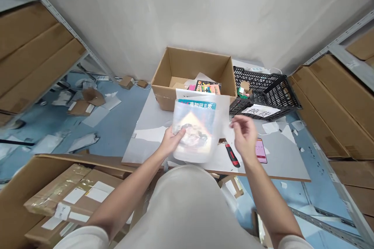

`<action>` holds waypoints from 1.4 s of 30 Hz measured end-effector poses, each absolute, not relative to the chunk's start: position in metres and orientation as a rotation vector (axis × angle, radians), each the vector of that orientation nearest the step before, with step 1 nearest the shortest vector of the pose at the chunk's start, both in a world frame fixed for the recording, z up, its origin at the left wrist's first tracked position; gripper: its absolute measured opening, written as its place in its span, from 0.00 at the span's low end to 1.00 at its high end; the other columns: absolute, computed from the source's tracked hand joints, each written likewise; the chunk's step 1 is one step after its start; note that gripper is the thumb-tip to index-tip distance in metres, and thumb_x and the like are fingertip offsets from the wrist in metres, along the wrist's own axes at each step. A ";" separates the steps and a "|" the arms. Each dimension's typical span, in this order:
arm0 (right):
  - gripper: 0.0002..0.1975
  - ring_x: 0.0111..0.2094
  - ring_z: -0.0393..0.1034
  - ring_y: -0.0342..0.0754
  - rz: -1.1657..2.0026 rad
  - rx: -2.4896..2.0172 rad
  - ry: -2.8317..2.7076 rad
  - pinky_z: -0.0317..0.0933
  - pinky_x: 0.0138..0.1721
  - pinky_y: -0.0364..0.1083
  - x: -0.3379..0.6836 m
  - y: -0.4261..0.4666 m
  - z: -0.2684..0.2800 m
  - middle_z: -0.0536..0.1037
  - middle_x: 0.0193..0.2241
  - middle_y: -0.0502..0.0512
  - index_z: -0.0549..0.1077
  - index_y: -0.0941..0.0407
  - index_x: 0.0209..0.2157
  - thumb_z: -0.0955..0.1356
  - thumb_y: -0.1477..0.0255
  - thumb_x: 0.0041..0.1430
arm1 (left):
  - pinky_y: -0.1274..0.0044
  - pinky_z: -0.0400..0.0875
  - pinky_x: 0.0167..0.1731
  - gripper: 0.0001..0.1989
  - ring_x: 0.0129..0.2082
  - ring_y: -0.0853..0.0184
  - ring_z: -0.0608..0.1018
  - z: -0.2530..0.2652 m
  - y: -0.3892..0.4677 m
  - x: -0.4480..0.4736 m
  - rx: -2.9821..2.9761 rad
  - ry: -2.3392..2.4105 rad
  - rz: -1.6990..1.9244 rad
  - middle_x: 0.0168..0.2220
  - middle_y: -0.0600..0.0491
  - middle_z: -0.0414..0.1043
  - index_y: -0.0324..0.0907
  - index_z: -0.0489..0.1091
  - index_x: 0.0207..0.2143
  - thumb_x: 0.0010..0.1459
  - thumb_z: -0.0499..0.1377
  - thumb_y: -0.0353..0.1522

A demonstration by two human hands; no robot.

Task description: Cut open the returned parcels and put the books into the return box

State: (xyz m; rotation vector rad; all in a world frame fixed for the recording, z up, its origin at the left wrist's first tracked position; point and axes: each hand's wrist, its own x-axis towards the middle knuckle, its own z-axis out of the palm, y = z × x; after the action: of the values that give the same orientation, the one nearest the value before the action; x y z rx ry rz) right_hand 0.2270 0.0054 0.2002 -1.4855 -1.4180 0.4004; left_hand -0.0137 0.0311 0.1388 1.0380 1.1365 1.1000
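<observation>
Within L hand (172, 141): bk (195, 124), L edge

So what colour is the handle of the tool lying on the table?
The handle is red and black, seen in the head view.

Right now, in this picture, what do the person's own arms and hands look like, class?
The left hand and right hand wear no gloves. The left forearm and right forearm are uncovered below short, white sleeves.
</observation>
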 end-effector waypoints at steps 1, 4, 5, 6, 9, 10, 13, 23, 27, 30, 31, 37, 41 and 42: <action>0.14 0.38 0.69 0.50 0.562 -1.457 -1.360 0.65 0.41 0.54 0.224 0.003 0.187 0.73 0.40 0.58 0.67 0.52 0.46 0.61 0.63 0.60 | 0.74 0.72 0.33 0.25 0.34 0.61 0.78 0.136 0.028 -0.015 0.937 1.122 1.109 0.36 0.48 0.76 0.39 0.70 0.38 0.44 0.64 0.48; 0.18 0.38 0.70 0.50 1.008 -1.391 -1.231 0.66 0.40 0.51 0.208 0.000 0.160 0.75 0.41 0.57 0.70 0.53 0.44 0.67 0.60 0.52 | 0.75 0.72 0.30 0.27 0.32 0.61 0.78 0.130 0.017 -0.016 0.754 1.083 1.093 0.32 0.49 0.77 0.38 0.71 0.37 0.40 0.65 0.49; 0.19 0.39 0.71 0.50 1.119 -1.358 -1.142 0.67 0.40 0.50 0.203 -0.001 0.155 0.75 0.40 0.57 0.70 0.53 0.44 0.68 0.60 0.51 | 0.74 0.72 0.30 0.27 0.31 0.61 0.79 0.129 0.014 -0.016 0.710 1.071 1.078 0.31 0.49 0.77 0.39 0.71 0.36 0.40 0.65 0.50; 0.19 0.39 0.72 0.50 1.218 -1.315 -1.037 0.67 0.39 0.50 0.199 -0.001 0.152 0.76 0.40 0.57 0.71 0.53 0.44 0.67 0.59 0.51 | 0.74 0.73 0.29 0.27 0.30 0.61 0.79 0.129 0.012 -0.016 0.666 1.060 1.061 0.30 0.50 0.77 0.39 0.71 0.36 0.39 0.66 0.50; 0.17 0.35 0.74 0.51 1.457 -1.189 -0.804 0.68 0.37 0.50 0.188 -0.002 0.150 0.79 0.35 0.53 0.72 0.52 0.40 0.68 0.61 0.49 | 0.73 0.73 0.28 0.27 0.26 0.63 0.78 0.125 0.006 -0.019 0.541 1.034 1.001 0.28 0.51 0.76 0.39 0.71 0.35 0.39 0.66 0.50; 0.16 0.34 0.74 0.51 1.520 -1.169 -0.780 0.69 0.36 0.50 0.184 -0.002 0.151 0.79 0.33 0.52 0.73 0.52 0.39 0.70 0.62 0.47 | 0.73 0.73 0.28 0.27 0.25 0.63 0.78 0.124 0.005 -0.019 0.519 1.029 0.986 0.28 0.51 0.76 0.39 0.71 0.35 0.40 0.65 0.50; 0.16 0.34 0.75 0.52 1.580 -1.187 -0.813 0.69 0.36 0.50 0.170 -0.004 0.152 0.80 0.32 0.52 0.74 0.53 0.36 0.72 0.63 0.44 | 0.74 0.72 0.28 0.27 0.25 0.65 0.77 0.119 0.001 -0.020 0.546 1.058 1.008 0.28 0.51 0.76 0.39 0.71 0.35 0.40 0.64 0.51; 0.22 0.41 0.73 0.51 1.456 -1.100 -0.793 0.66 0.44 0.50 0.173 0.001 0.124 0.78 0.42 0.52 0.70 0.52 0.43 0.74 0.64 0.44 | 0.73 0.69 0.34 0.20 0.35 0.60 0.76 0.072 0.044 -0.123 1.047 1.986 1.141 0.32 0.46 0.74 0.36 0.70 0.34 0.58 0.50 0.45; 0.21 0.44 0.72 0.52 1.374 -1.122 -0.747 0.65 0.47 0.51 0.196 -0.001 0.109 0.78 0.44 0.52 0.69 0.51 0.43 0.74 0.66 0.45 | 0.65 0.65 0.46 0.11 0.47 0.52 0.73 0.025 0.049 -0.177 1.119 2.370 0.615 0.42 0.38 0.73 0.35 0.70 0.39 0.55 0.51 0.27; 0.23 0.45 0.72 0.53 1.367 -1.137 -0.670 0.65 0.47 0.53 0.202 -0.005 0.104 0.78 0.44 0.53 0.69 0.51 0.43 0.74 0.65 0.44 | 0.61 0.64 0.47 0.15 0.49 0.48 0.72 0.003 0.041 -0.177 1.039 2.358 0.536 0.43 0.34 0.72 0.32 0.69 0.43 0.53 0.53 0.27; 0.24 0.45 0.72 0.54 1.370 -1.139 -0.645 0.66 0.46 0.53 0.203 -0.005 0.103 0.78 0.44 0.53 0.69 0.51 0.44 0.75 0.65 0.44 | 0.61 0.64 0.49 0.18 0.52 0.47 0.70 0.001 0.038 -0.170 1.022 2.362 0.524 0.46 0.32 0.70 0.30 0.67 0.47 0.54 0.54 0.29; 0.26 0.44 0.72 0.55 1.384 -1.132 -0.632 0.67 0.43 0.53 0.202 -0.005 0.113 0.77 0.45 0.54 0.68 0.51 0.44 0.75 0.63 0.42 | 0.64 0.55 0.58 0.39 0.64 0.54 0.53 0.045 0.014 -0.083 1.221 1.859 1.126 0.63 0.36 0.49 0.34 0.47 0.63 0.54 0.57 0.42; 0.24 0.42 0.73 0.53 1.390 -1.132 -0.722 0.68 0.40 0.50 0.203 0.009 0.129 0.77 0.44 0.53 0.69 0.51 0.43 0.74 0.62 0.43 | 0.67 0.72 0.43 0.36 0.48 0.56 0.74 0.092 -0.003 -0.025 0.990 1.015 0.830 0.50 0.40 0.70 0.37 0.60 0.57 0.50 0.61 0.45; 0.22 0.41 0.74 0.52 1.383 -1.129 -0.749 0.68 0.39 0.49 0.206 0.016 0.134 0.78 0.43 0.52 0.69 0.51 0.42 0.74 0.62 0.44 | 0.69 0.73 0.41 0.34 0.45 0.57 0.75 0.100 -0.005 -0.017 0.940 0.968 0.822 0.48 0.42 0.72 0.38 0.63 0.56 0.50 0.61 0.45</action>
State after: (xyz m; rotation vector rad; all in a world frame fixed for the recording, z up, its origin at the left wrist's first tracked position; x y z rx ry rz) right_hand 0.2058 0.0158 0.1342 -1.1292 -0.7495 1.3831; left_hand -0.0167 -0.0050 0.0998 0.9396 0.9680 0.8221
